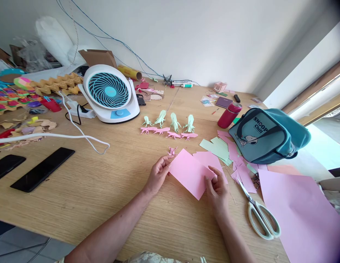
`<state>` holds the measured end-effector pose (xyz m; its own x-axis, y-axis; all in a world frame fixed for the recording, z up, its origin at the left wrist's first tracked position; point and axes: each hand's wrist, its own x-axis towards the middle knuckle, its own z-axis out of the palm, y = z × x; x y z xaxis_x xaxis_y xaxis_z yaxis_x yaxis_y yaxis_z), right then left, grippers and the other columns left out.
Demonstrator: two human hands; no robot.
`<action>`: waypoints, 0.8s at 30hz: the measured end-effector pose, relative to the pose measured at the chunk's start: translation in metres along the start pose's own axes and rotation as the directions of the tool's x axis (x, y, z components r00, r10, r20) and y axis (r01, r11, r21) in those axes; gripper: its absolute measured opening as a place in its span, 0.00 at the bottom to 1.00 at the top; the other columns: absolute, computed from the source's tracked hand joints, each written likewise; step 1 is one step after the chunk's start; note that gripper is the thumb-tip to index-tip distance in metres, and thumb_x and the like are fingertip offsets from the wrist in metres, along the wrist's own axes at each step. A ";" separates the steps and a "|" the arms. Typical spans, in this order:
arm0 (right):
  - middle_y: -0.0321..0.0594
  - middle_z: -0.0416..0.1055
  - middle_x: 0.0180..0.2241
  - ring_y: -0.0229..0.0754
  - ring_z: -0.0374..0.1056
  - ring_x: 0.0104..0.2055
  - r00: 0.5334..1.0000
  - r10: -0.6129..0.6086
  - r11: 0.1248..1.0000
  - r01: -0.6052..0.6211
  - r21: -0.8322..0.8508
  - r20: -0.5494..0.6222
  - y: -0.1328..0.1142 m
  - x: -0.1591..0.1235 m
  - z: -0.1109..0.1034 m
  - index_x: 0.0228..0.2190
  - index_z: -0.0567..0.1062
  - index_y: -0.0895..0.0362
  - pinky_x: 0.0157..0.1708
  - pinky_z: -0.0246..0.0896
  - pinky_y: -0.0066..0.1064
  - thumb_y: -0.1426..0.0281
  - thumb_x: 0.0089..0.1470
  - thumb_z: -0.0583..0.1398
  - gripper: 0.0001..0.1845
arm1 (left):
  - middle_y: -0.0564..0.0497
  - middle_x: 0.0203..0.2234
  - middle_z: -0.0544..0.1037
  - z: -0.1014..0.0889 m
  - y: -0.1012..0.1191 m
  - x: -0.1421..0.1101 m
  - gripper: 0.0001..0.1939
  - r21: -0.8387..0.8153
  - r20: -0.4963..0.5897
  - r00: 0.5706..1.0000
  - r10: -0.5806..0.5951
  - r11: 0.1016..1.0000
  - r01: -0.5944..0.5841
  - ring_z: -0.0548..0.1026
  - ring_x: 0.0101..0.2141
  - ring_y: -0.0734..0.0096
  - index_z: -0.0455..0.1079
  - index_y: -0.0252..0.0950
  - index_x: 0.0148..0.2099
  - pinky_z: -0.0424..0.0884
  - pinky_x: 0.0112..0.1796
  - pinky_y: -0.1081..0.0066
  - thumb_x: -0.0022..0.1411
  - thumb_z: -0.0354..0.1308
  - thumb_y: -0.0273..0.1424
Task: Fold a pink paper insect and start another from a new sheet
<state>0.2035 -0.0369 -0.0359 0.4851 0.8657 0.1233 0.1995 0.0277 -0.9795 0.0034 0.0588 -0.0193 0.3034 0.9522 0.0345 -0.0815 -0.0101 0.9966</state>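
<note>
A square sheet of pink paper is held above the table, turned so that a corner points toward me. My left hand pinches its left corner between thumb and fingers. At the right corner, my right hand grips the sheet with thumb and forefinger. Behind it lies another piece of pink paper, partly covered. A small pink folded figure sits just beyond my left fingertips. Farther back stand a row of green folded paper insects and a row of pink ones.
Cream-handled scissors lie right of my right hand, near a large pink sheet and green and pink scraps. A teal bag and red bottle stand behind. To the left are a fan, white cable and phone.
</note>
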 end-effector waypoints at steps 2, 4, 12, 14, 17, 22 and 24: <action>0.27 0.55 0.20 0.35 0.50 0.21 1.000 -0.028 0.998 0.028 -0.056 -0.004 0.001 0.001 0.000 0.50 0.70 0.55 0.21 0.46 0.27 0.60 0.58 0.59 0.21 | 0.49 0.37 0.76 -0.001 0.001 -0.001 0.18 -0.032 -0.004 1.000 0.016 0.999 -0.016 0.72 0.36 0.68 0.70 0.35 0.52 0.68 0.37 0.72 0.65 0.54 0.40; 0.32 0.63 0.24 0.37 0.56 0.24 0.999 -0.039 0.995 0.039 -0.093 0.003 0.002 0.002 -0.001 0.47 0.73 0.56 0.24 0.52 0.29 0.60 0.58 0.59 0.18 | 0.47 0.44 0.77 -0.001 0.001 -0.002 0.16 -0.097 0.017 0.999 0.036 0.995 -0.034 0.73 0.43 0.65 0.71 0.36 0.51 0.69 0.42 0.71 0.68 0.51 0.38; 0.41 0.74 0.40 0.46 0.68 0.43 1.000 0.005 1.000 -0.005 0.016 0.013 0.005 0.006 -0.003 0.40 0.76 0.54 0.42 0.62 0.36 0.59 0.58 0.59 0.13 | 0.46 0.52 0.75 -0.003 -0.003 -0.003 0.18 0.099 0.135 0.946 0.294 0.946 -0.308 0.72 0.53 0.65 0.68 0.39 0.58 0.66 0.55 0.66 0.67 0.51 0.27; 0.41 0.75 0.40 0.46 0.68 0.44 1.000 0.010 1.000 -0.010 0.026 0.010 0.007 0.007 -0.004 0.40 0.77 0.53 0.44 0.62 0.36 0.59 0.58 0.59 0.13 | 0.46 0.54 0.74 -0.002 -0.007 -0.003 0.23 0.188 0.180 0.906 0.384 0.890 -0.415 0.71 0.54 0.65 0.67 0.40 0.60 0.66 0.56 0.66 0.65 0.49 0.22; 0.41 0.75 0.41 0.46 0.69 0.44 1.000 0.007 0.999 -0.007 0.033 0.010 0.010 0.009 -0.005 0.39 0.77 0.53 0.45 0.62 0.37 0.59 0.58 0.60 0.13 | 0.45 0.54 0.73 -0.001 -0.011 -0.004 0.30 0.312 0.240 0.851 0.468 0.793 -0.524 0.72 0.53 0.67 0.65 0.40 0.61 0.68 0.54 0.67 0.59 0.46 0.15; 0.41 0.75 0.42 0.46 0.69 0.45 1.000 -0.014 0.999 0.015 0.046 -0.012 0.014 0.009 -0.006 0.40 0.77 0.54 0.47 0.62 0.38 0.60 0.58 0.60 0.13 | 0.46 0.49 0.75 0.001 -0.011 -0.007 0.34 0.373 0.301 0.798 0.522 0.706 -0.602 0.72 0.52 0.68 0.63 0.40 0.62 0.68 0.54 0.66 0.56 0.46 0.12; 0.41 0.75 0.42 0.46 0.69 0.45 0.999 -0.026 0.998 0.028 0.060 -0.033 0.016 0.008 -0.006 0.40 0.77 0.54 0.47 0.61 0.37 0.60 0.59 0.60 0.12 | 0.47 0.47 0.76 0.001 -0.010 -0.007 0.33 0.375 0.297 0.785 0.543 0.690 -0.619 0.73 0.50 0.69 0.64 0.41 0.61 0.70 0.52 0.68 0.57 0.47 0.12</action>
<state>0.2162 -0.0325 -0.0495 0.5075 0.8479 0.1534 0.1610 0.0816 -0.9836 0.0026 0.0518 -0.0290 0.4762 0.6514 0.5906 0.1118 -0.7111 0.6941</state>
